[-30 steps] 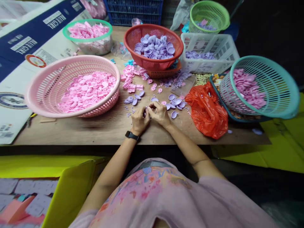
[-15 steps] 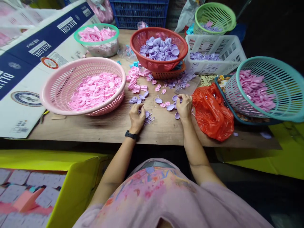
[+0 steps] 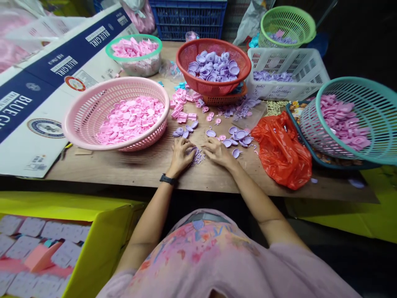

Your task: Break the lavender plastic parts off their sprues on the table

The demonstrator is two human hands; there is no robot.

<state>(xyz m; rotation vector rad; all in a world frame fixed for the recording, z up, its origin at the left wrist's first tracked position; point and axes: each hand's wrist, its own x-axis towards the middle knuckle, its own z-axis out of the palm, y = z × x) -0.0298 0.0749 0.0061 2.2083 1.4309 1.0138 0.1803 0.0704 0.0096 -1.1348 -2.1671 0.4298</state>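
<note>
My left hand (image 3: pixel 180 158) rests on the table with its fingers curled, thumb and forefinger closed round the edge of a purple oval piece (image 3: pixel 194 151). Beside that piece lies a small heap of thin purple bits (image 3: pixel 198 158). My right hand (image 3: pixel 218 152) comes in from the other side, fingers stretched out over the heap's right edge. I see nothing held in it. Beyond my left hand are several purple oval pieces (image 3: pixel 185 131). More purple shallow cups (image 3: pixel 239 135) lie past my right hand, close to a few small pink discs (image 3: pixel 222 137).
A pink basket (image 3: pixel 70 118) of pink parts stands left, a red basket (image 3: pixel 181 60) of purple parts at the back. At right are a red plastic bag (image 3: pixel 281 153) and a teal basket (image 3: pixel 383 120). Pink blocks (image 3: pixel 182 117) lie mid-table. A printed carton (image 3: pixel 37 103) covers the left side.
My right hand has moved left, from the purple cups to the heap of small bits by my left hand. My left hand has closed in on the oval piece. The view has shifted slightly.
</note>
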